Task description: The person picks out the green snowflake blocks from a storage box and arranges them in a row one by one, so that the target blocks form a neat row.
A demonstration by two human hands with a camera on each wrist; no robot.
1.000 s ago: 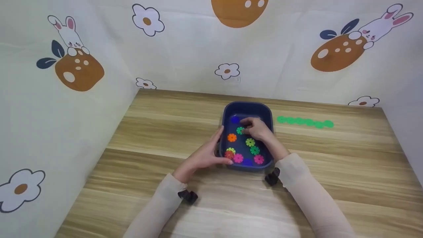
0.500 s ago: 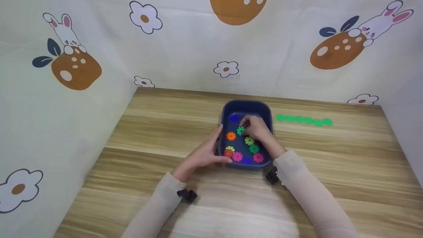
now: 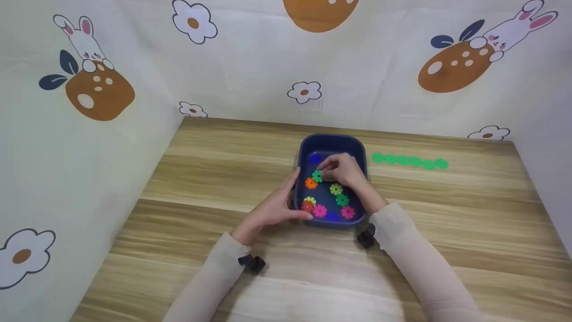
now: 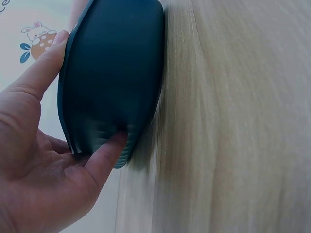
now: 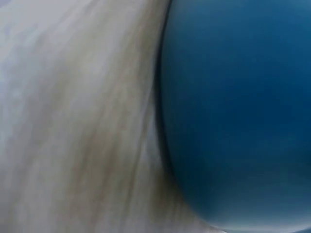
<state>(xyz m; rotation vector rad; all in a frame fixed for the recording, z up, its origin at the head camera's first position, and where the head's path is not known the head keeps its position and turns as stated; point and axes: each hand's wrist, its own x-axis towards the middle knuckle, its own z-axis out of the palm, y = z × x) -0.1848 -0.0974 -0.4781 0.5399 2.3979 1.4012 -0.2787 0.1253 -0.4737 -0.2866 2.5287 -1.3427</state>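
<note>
A dark blue plastic bin (image 3: 333, 142) stands on the wooden table, with several flower-shaped discs inside. My left hand (image 3: 279, 206) holds its near left corner, thumb at the front wall and fingers along the left side. In the left wrist view, the left hand (image 4: 48, 155) has fingers against the bin's outer wall (image 4: 114, 63). Reaching inside, my right hand (image 3: 344, 172) pinches a green snowflake disc (image 3: 317, 175) at its edge. Just below that disc lies an orange disc (image 3: 311, 183). The right wrist view shows only the bin's outside (image 5: 238, 107), not the hand.
A row of joined green discs (image 3: 409, 160) lies on the table right of the bin. Yellow-green (image 3: 336, 189), green (image 3: 342, 200), pink (image 3: 347, 212) and blue discs (image 3: 316, 158) lie in the bin. Printed cloth walls (image 3: 241, 67) border the table at back and sides.
My right fingers have closed on the green disc and shifted it left, close to the orange disc. The left hand keeps its hold on the bin. The head view has tilted slightly.
</note>
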